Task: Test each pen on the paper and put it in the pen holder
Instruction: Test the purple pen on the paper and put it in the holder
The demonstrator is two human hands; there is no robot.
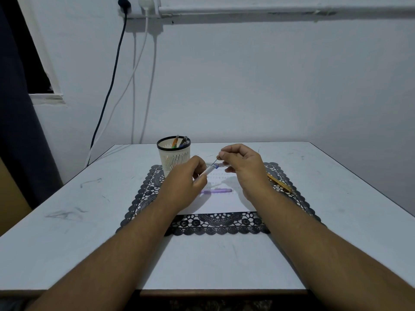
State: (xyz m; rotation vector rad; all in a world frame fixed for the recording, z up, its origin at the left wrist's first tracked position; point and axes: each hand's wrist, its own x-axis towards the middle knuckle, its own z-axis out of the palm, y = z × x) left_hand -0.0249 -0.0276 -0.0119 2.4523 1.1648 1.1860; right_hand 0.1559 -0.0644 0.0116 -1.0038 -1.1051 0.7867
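Observation:
My left hand (187, 184) grips a white pen barrel (208, 170) with a blue collar, held above the paper (222, 202). My right hand (243, 166) pinches the thin dark refill (216, 162) that sticks out of that barrel, and also holds a clear piece (222, 163) whose kind I cannot tell. A purple pen (216, 191) lies flat on the paper between my hands. A yellow pen (280, 183) lies on the mat to the right. The white slotted pen holder (174, 157) stands at the mat's far left corner with several pens in it.
A black lace mat (215, 223) lies under the paper on a white table (89, 221). Cables (134, 86) hang down the wall behind the table's left side. A dark curtain (15, 131) is at the far left.

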